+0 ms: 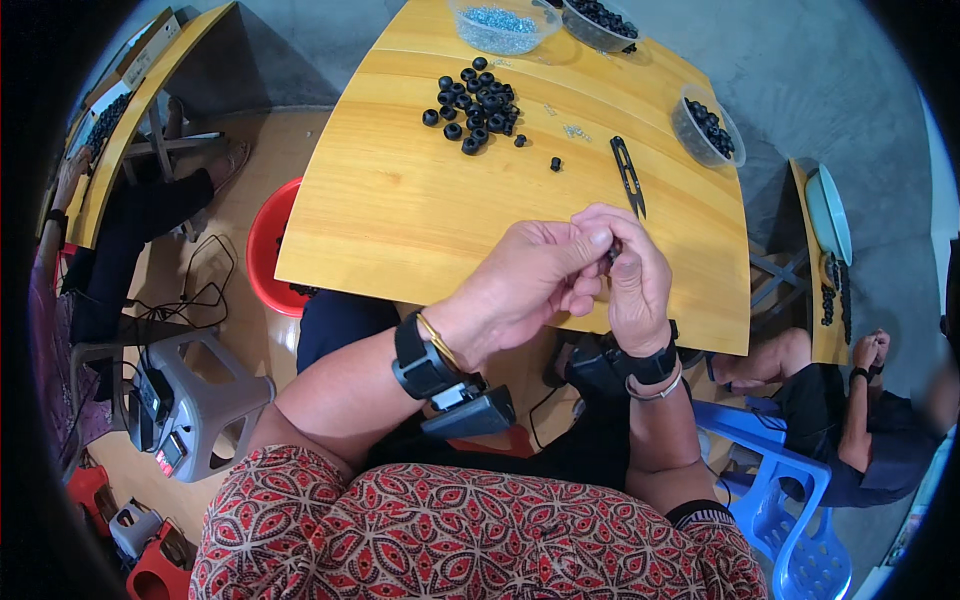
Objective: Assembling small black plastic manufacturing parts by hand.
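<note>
Above the near edge of the wooden table, my left hand and my right hand meet, with fingers closed. Between their fingertips sits a small dark bead, mostly covered by the thumbs. Any thread on it is too fine to make out. Beyond the hands lies a loose pile of round black beads. One spool-shaped black bead is apart from the pile, nearer to my hands. Black thread snips lie just past my right hand, blades pointing toward me.
At the far edge stand a clear tub of pale blue beads and a tub of black beads; another bead tub is at right. Tiny clear pieces are scattered mid-table. A red basin, grey stool and blue chair surround me. People sit on both sides.
</note>
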`<state>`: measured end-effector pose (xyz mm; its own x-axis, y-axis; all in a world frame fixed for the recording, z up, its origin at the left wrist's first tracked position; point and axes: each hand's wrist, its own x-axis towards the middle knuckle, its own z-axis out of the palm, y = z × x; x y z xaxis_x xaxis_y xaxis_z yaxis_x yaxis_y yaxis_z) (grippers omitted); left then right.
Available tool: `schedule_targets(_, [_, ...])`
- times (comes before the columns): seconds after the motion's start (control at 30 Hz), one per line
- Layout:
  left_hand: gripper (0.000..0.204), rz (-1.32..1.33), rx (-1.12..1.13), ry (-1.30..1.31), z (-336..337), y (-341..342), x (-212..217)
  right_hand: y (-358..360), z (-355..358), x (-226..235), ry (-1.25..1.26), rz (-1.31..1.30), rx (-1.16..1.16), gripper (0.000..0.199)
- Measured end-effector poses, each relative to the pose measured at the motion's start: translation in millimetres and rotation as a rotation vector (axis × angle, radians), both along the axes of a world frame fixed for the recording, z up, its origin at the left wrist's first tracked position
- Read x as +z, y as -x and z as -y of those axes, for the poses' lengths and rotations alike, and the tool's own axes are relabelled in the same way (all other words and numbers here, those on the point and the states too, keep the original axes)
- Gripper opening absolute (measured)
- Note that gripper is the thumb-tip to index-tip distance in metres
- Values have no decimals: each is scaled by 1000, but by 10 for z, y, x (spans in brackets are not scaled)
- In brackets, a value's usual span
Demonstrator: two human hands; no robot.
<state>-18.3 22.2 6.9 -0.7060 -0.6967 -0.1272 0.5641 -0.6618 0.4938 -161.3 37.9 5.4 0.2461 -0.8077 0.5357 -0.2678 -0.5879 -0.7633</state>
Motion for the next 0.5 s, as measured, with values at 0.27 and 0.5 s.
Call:
schedule_targets(0.27, [21, -102, 10, -94, 24, 15, -32, -83, -28, 84, 0, -64, -107, 26])
schedule_targets(0.5, [19, -143, 5, -136, 35, 16, -69, -59, -5, 10, 202, -238, -315, 9])
